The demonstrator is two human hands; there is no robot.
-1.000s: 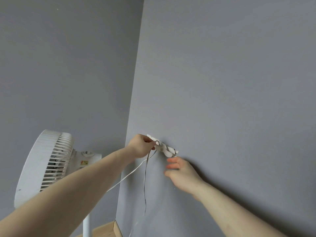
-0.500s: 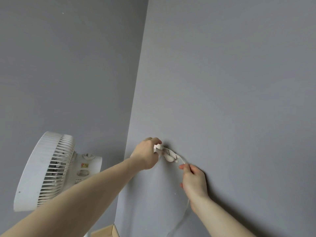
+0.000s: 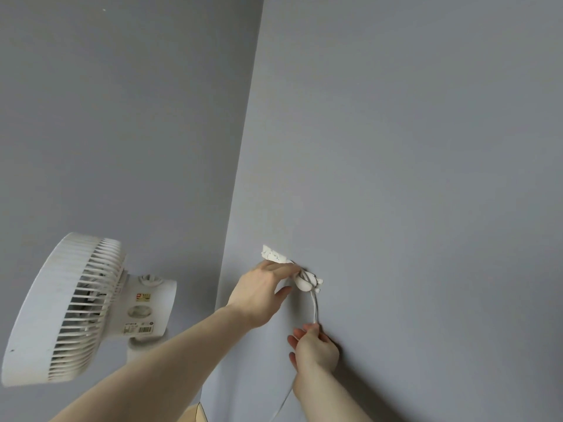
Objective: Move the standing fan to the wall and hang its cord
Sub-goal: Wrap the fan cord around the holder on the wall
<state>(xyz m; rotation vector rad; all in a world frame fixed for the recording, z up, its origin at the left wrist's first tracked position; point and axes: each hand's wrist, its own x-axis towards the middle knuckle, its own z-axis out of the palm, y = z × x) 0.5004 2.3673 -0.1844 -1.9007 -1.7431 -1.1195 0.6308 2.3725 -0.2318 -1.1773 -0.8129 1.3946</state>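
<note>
The white standing fan stands at the lower left, close to the corner of the grey walls. On the right wall sits a white hook with a peeling white adhesive patch above it. The thin white cord is looped over the hook and runs down. My left hand has its fingers at the hook and cord, though its grip is hidden. Lower down, my right hand pinches the cord and holds it taut below the hook. More cord hangs below my right wrist.
Two grey walls meet in a corner running up the middle. A strip of wooden floor or skirting shows at the bottom edge beside the corner. The fan's pole is hidden behind my left arm.
My right hand has slid down the cord, away from the hook, drawing the cord straight. My left hand stays at the hook and has shifted slightly lower, uncovering the adhesive patch.
</note>
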